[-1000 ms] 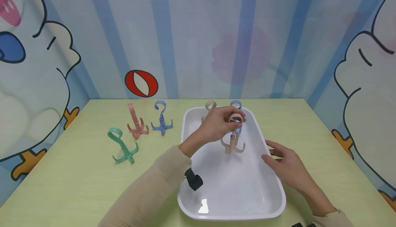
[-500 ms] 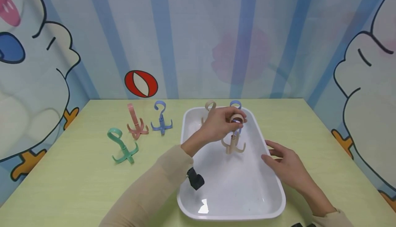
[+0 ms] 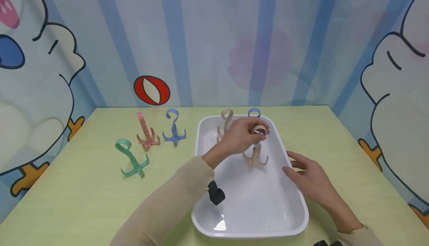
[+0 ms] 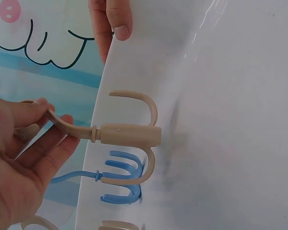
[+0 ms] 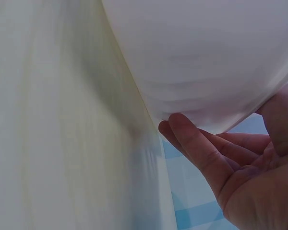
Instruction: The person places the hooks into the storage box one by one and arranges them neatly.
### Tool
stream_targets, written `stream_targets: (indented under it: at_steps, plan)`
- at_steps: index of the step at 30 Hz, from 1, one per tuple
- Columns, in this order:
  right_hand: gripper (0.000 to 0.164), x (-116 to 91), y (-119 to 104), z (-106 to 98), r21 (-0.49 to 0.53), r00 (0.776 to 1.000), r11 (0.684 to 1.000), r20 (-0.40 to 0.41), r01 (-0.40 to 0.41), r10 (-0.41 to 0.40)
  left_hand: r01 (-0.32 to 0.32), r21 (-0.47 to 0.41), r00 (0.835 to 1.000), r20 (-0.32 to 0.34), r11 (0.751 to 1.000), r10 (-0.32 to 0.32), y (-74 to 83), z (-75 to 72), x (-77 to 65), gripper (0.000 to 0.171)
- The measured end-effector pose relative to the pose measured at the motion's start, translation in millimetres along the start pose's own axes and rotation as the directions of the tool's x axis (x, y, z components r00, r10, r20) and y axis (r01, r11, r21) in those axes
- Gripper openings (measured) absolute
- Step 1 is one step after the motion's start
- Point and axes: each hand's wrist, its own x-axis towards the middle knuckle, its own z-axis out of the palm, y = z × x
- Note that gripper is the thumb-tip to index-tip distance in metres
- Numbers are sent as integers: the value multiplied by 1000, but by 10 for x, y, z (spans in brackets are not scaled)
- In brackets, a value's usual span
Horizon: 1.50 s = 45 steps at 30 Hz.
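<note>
By its curled top, my left hand (image 3: pixel 239 136) pinches a beige rotating hook hanger (image 3: pixel 254 156), its prongs pointing down over the white plastic tray (image 3: pixel 248 216). Whether the hanger's base touches the tray floor, I cannot tell. Behind that hand a blue hook hanger (image 4: pixel 122 175) stands in the tray, mostly hidden in the head view. Another beige hook hanger (image 3: pixel 227 117) stands in the far left of the tray, partly covered by the hand. My right hand (image 3: pixel 313 180) grips the tray's right rim, thumb over the edge and fingers (image 5: pixel 197 143) against the outer wall.
Left of the tray, a green hook hanger (image 3: pixel 134 162), a pink hook hanger (image 3: pixel 147 134) and a blue hook hanger (image 3: pixel 174 130) stand on the pale yellow-green table (image 3: pixel 77 201). A printed cartoon backdrop (image 3: pixel 207 44) closes off the back and both sides.
My left hand has shifted slightly right and a little lower with the beige hook hanger, uncovering more of the one at the far left. My right hand stays on the rim.
</note>
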Motion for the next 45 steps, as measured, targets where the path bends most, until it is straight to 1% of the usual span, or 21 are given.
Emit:
stream_targets:
  at_steps: [2, 4, 6, 10, 13, 18, 26, 30, 36, 45]
  plan:
    - [63, 0, -9, 1, 3, 1000, 1000, 1, 2, -2, 6, 18, 1000, -8, 1000, -5, -12, 15, 13, 20]
    - [63, 4, -17, 3, 8, 1000, 1000, 3, 6, -6, 11, 19, 1000, -8, 1000, -11, -24, 31, 22, 20]
    - [62, 9, -26, 5, 11, 1000, 1000, 6, 9, -9, 14, 16, 1000, -1, 1000, -14, -32, 47, 27, 20]
    - [62, 23, -42, -3, 12, 1000, 1000, 9, 20, -20, 16, 38, 1000, 9, 999, -16, -23, 63, 23, 19]
    - [62, 29, -47, -11, 11, 1000, 1000, 8, 19, -19, 27, 68, 1000, 9, 997, -27, -9, 68, 23, 18]
    - [62, 27, -43, -15, 4, 1000, 1000, 8, 6, -6, 37, 89, 999, 11, 995, -38, -4, 89, 21, 17]
    - [62, 15, -12, -9, -8, 1000, 1000, 1, 2, -2, -9, 139, 1000, 29, 990, 5, -2, 152, 35, 19]
    - [62, 18, -3, -7, -4, 1000, 1000, 1, 5, -5, -11, 131, 999, 38, 991, 6, -1, 153, 33, 23]
    - [62, 17, -3, -12, 3, 1000, 1000, 5, 3, -3, 12, 82, 998, 66, 997, -17, 1, 128, 12, 28]
    - [63, 23, -3, -12, -25, 1000, 999, 13, -21, 21, -3, 66, 994, 106, 998, -4, -21, 103, 1, 35]
